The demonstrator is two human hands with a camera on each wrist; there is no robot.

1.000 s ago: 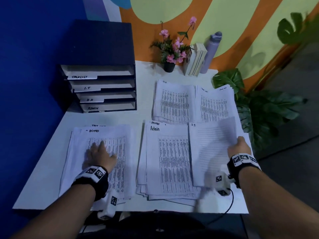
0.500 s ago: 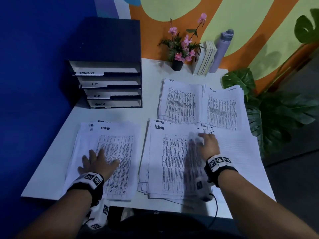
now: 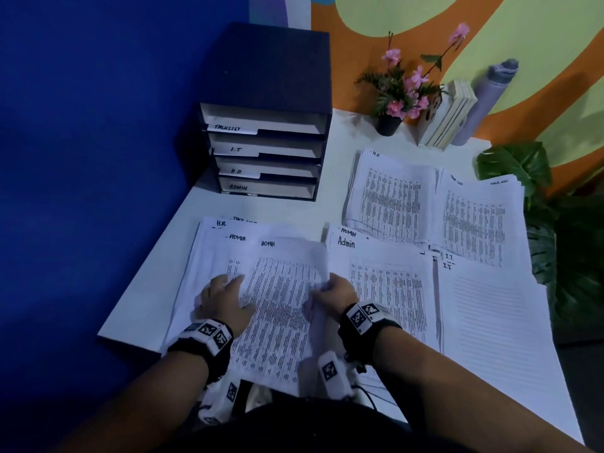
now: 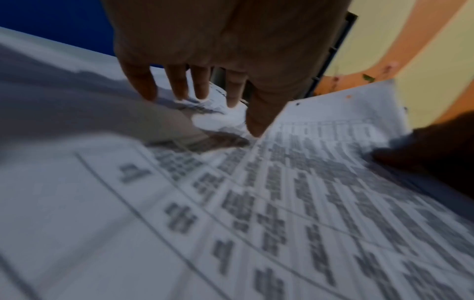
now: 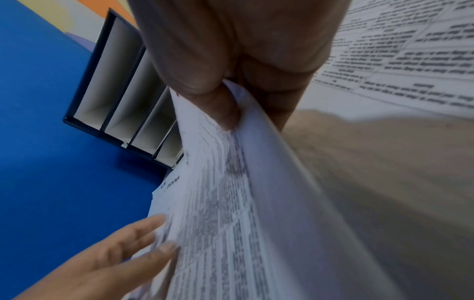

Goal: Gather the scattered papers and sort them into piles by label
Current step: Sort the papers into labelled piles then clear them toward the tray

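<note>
An unsorted stack of printed papers (image 3: pixel 209 256) lies at the near left of the white table (image 3: pixel 163 289). My left hand (image 3: pixel 225 299) rests flat on it with straight fingers (image 4: pixel 177 85). My right hand (image 3: pixel 333 289) pinches the right edge of the top sheet marked ADMIN (image 3: pixel 281 289) between thumb (image 5: pixel 218 101) and fingers and lifts that edge. To the right lie the Admin pile (image 3: pixel 385 289) and the I.T. pile (image 3: pixel 490 322). Farther back are the H.R. pile (image 3: pixel 389 197) and the task list pile (image 3: pixel 477 217).
A dark file organiser (image 3: pixel 268 132) with slots labelled TASKLIST, I.T, H.R and ADMIN stands at the back left. A flower pot (image 3: pixel 389 124), several books (image 3: pixel 447 116) and a grey bottle (image 3: pixel 483 103) line the back edge. A leafy plant (image 3: pixel 555 223) crowds the table's right side.
My right hand left the I.T. pile, crossed left over the Admin pile and took hold of the top ADMIN sheet's right edge. My left hand stayed on the unsorted stack.
</note>
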